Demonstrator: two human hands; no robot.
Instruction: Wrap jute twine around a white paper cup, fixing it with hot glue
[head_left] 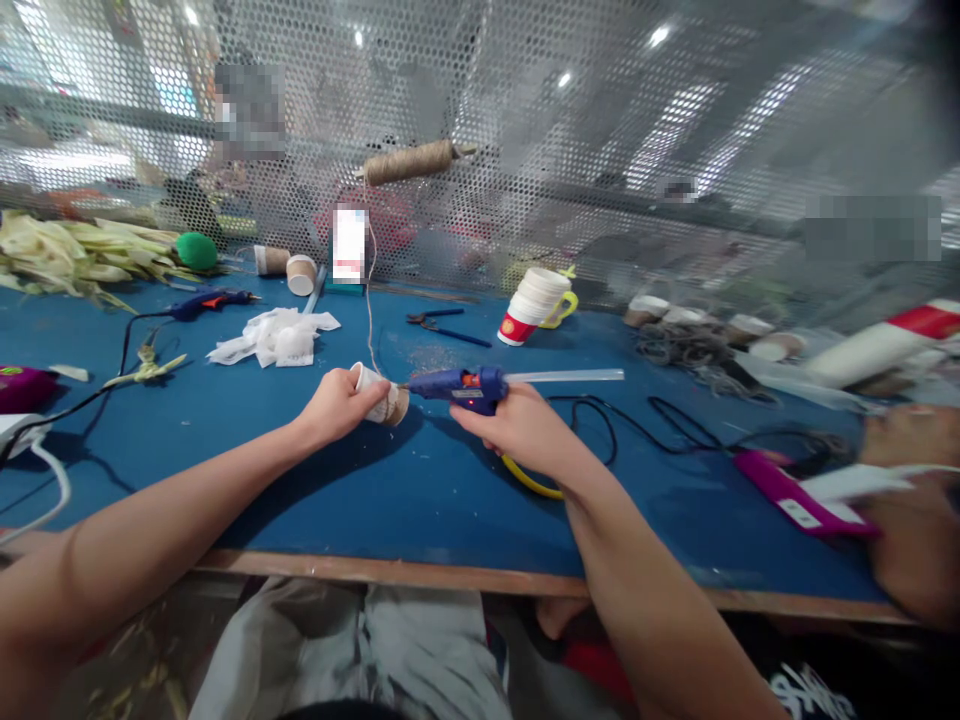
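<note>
My left hand (339, 405) is closed round a small paper cup (382, 397) lying on its side, partly wrapped in twine. My right hand (517, 428) grips a blue hot glue gun (469, 386), its nozzle touching the cup. A clear glue stick (562, 376) pokes out of the gun's back. A strand of twine (369, 290) runs from the cup up to a twine spool (409, 162) hung on the mesh screen.
On the blue table (390, 500) lie a second glue gun (202, 301), white wadding (274, 336), pliers (439, 325), a stack of paper cups (534, 305), black cable (675, 425) and dried leaves (75, 255). Another person's arm (911, 500) is at the right edge.
</note>
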